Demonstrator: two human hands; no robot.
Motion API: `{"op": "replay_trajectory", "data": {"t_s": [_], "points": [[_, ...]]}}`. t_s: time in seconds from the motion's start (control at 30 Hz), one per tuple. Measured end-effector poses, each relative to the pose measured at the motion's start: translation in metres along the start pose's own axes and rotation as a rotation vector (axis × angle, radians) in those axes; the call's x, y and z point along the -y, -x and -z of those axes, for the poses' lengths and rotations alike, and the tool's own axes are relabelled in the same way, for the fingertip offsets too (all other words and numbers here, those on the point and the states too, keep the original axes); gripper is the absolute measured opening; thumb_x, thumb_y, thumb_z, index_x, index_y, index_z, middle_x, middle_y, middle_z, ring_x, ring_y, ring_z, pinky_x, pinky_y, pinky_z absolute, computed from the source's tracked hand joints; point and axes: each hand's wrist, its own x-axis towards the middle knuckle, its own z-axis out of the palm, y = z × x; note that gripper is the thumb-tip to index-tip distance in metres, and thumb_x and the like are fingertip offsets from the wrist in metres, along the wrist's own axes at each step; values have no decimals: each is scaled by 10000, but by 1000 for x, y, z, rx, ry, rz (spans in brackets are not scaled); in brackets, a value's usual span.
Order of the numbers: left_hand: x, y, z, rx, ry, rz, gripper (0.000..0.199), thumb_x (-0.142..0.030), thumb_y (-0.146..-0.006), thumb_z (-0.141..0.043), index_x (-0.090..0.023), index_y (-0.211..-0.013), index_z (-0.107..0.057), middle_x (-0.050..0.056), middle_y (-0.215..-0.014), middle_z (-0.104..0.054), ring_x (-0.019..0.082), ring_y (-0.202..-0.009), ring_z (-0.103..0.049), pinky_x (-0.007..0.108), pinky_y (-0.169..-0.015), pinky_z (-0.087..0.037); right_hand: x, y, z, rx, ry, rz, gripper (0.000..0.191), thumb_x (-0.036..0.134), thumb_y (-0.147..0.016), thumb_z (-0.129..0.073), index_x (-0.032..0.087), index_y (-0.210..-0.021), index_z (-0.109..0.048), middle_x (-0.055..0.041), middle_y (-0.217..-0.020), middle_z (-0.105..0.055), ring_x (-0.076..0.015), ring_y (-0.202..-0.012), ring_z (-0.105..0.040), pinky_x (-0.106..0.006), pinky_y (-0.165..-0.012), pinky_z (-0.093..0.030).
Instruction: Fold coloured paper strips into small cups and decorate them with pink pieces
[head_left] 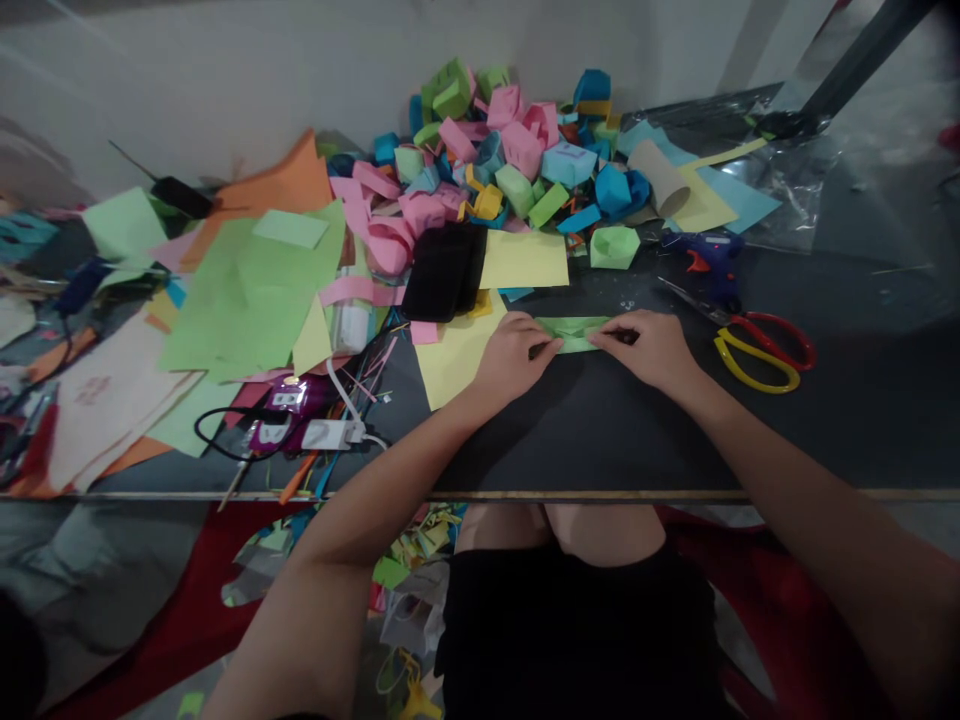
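A small folded piece of green paper (pixel 573 333) lies low over the dark table, stretched between my two hands. Its left end is pinched by my left hand (pixel 519 352), beside a yellow sheet (pixel 450 360). My right hand (pixel 646 345) pinches the right end, fingers bent and pressed together. Creases run along the middle of the paper. To the right of my right hand are scissors (pixel 757 345) with red and yellow handles, their blades partly open, and a blue glue gun (pixel 709 262). Above the green paper sits a light green folded paper cup (pixel 613 247).
A heap of colourful folded paper pieces (pixel 517 150) rises against the wall. Black phones (pixel 442 270), a cardboard tube (pixel 658 178) and a purple power strip (pixel 289 410) with cables lie on the table (pixel 600 440). Large green sheets (pixel 247 290) cover the left side.
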Motion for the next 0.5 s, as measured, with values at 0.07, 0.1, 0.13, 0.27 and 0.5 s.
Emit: {"op": "replay_trajectory", "data": {"t_s": [0.07,0.1,0.13,0.27,0.5], "points": [[0,1,1,-8,-16,42,351,-393,-1004,-575,-205,-773,-760,58,-820,-746,208,-898,-650,401,-891,-542,2,-1,-1,7,16,-28,418,576,-946,-592,227,-842,-798,-65,-737,-746,-214,-675,-668,-347,-645,-496],[-1,2,2,-10,-29,61,358,-410,-1000,-578,-205,-768,-758,58,-805,-740,210,-888,-645,405,-883,-540,3,-1,-1,9,24,-45,417,578,-940,-602,223,-832,-792,-66,-728,-737,-218,-686,-665,-348,-646,-489],[-1,2,3,-14,-43,78,361,-426,-993,-588,-206,-760,-756,59,-790,-735,213,-878,-639,409,-876,-538,4,-1,-2,10,33,-65,414,580,-932,-613,219,-821,-784,-67,-719,-728,-221,-694,-661,-348,-648,-482],[-6,2,5,-43,-79,167,318,-431,-944,-660,-205,-739,-750,59,-780,-733,231,-905,-630,416,-890,-523,10,-1,-4,1,47,-148,431,600,-915,-627,209,-780,-747,-67,-699,-698,-226,-715,-644,-346,-667,-457],[-11,3,4,-60,-145,246,298,-453,-920,-693,-201,-761,-693,92,-911,-729,269,-1020,-621,441,-971,-507,11,1,-10,-52,65,-206,415,622,-891,-654,221,-782,-659,-74,-750,-661,-266,-818,-628,-387,-737,-482]]}}
